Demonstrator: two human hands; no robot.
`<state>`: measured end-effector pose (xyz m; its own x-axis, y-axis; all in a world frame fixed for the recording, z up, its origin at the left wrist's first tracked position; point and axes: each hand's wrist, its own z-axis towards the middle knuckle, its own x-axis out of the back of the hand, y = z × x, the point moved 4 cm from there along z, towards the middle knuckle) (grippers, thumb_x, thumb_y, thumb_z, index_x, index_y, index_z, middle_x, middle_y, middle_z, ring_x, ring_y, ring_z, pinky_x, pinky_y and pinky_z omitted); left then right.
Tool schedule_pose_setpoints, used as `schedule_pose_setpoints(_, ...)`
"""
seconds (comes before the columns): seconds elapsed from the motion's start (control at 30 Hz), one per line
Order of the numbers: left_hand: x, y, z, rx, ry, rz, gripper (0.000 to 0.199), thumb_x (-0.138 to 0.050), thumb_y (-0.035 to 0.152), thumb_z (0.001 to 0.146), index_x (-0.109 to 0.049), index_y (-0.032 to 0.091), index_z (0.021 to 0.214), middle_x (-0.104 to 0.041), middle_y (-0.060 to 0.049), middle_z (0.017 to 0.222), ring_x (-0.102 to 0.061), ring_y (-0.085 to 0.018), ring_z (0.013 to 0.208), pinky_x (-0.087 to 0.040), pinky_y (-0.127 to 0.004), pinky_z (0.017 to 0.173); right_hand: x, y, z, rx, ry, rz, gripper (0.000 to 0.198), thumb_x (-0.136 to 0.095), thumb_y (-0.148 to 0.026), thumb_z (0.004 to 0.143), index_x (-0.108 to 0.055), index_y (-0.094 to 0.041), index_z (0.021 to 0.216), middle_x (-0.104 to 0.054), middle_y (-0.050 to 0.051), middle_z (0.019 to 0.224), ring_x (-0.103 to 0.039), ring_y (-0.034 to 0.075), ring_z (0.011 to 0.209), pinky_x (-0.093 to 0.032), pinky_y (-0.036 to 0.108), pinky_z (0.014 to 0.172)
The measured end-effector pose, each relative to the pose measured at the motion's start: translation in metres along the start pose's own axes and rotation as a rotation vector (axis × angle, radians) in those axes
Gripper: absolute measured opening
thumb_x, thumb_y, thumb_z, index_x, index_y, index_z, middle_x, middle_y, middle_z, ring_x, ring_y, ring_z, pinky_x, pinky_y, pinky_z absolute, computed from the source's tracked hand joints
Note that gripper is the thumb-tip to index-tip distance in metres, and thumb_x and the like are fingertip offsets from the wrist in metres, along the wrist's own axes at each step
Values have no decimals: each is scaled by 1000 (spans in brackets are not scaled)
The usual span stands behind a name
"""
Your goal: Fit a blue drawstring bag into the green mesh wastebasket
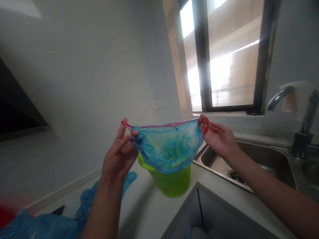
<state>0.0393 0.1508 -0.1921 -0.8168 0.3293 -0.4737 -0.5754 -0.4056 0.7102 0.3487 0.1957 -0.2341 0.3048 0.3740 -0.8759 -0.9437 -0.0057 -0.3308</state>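
A translucent blue drawstring garbage bag is stretched wide across the mouth of a green perforated plastic basket, partly hanging over its near rim. My left hand grips the bag's left end, with a loop of red drawstring hooked on a raised finger. At the right end, my right hand holds the bag's edge, and the red string passes around its fingers. Both hands are raised above the basket's rim. The bag's lower part is hidden inside the basket, which stands upright on the white counter.
On the right lies a steel sink with a curved faucet. More blue plastic bags lie at the lower left, near a blurred red item. A wall socket and a window are behind. Grey cabinet fronts lie below the counter edge.
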Motion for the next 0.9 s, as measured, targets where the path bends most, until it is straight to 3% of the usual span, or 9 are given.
schedule_pose_setpoints(0.13,5,-7,5,-4,-7,126,64,-75,14,79,-57,29,138,-72,-4,92,-67,-15,82,-54,-24,75,2,-11,4,122,-16,-78,27,-56,-7,85,-65,-17,108,-71,7,97,-71,15,90,-62,25,74)
schedule_pose_setpoints(0.23,15,-4,13,-84,105,25,27,-72,12,80,-71,19,106,-69,-1,82,-64,-10,74,-52,-18,73,8,-16,9,181,46,-128,14,-57,-11,91,-66,-19,99,-66,2,79,-66,11,69,-60,23,64)
schedule_pose_setpoints(0.3,23,-1,18,-137,183,-118,5,-70,13,83,-69,17,82,-66,1,75,-62,-7,69,-52,-15,74,10,-18,12,204,101,-135,12,-56,-14,94,-66,-19,98,-67,1,78,-66,11,69,-59,23,61)
schedule_pose_setpoints(0.37,28,0,21,-152,218,-232,13,-70,14,83,-64,18,73,-65,2,72,-63,-7,71,-53,-17,79,9,-19,14,208,130,-123,12,-54,-17,97,-66,-20,100,-70,1,82,-68,12,73,-59,25,61)
schedule_pose_setpoints(0.47,26,2,20,-144,231,-308,9,-70,17,84,-64,19,78,-68,1,79,-67,-9,83,-54,-22,89,1,-19,17,209,114,-80,14,-52,-14,97,-64,-20,103,-74,2,94,-71,13,85,-62,27,71)
schedule_pose_setpoints(0.6,13,13,12,-267,257,-278,6,-66,20,88,-68,22,93,-72,-3,104,-67,-13,103,-53,-26,99,-12,-15,27,270,38,-144,23,-57,-6,89,-60,-24,104,-75,2,101,-70,13,97,-61,28,84)
schedule_pose_setpoints(0.7,-3,20,10,-361,225,-135,16,-67,24,89,-68,27,105,-72,-4,115,-66,-16,111,-54,-28,99,-20,-6,39,354,6,-279,18,-60,-12,88,-59,-23,103,-71,1,87,-69,12,82,-59,24,75)
schedule_pose_setpoints(0.77,-12,19,12,-402,213,-29,24,-67,25,89,-66,28,113,-74,-6,109,-67,-18,107,-54,-30,96,-26,5,49,392,-1,-364,14,-61,-16,88,-58,-23,99,-63,-2,72,-61,10,65,-54,20,62)
schedule_pose_setpoints(0.9,-24,9,17,-417,241,225,39,-68,29,89,-58,31,127,-71,-1,82,-68,-16,76,-55,-25,73,-36,33,61,373,-22,-557,17,-62,-21,86,-46,-23,82,-41,-9,55,-35,6,45,-27,15,41)
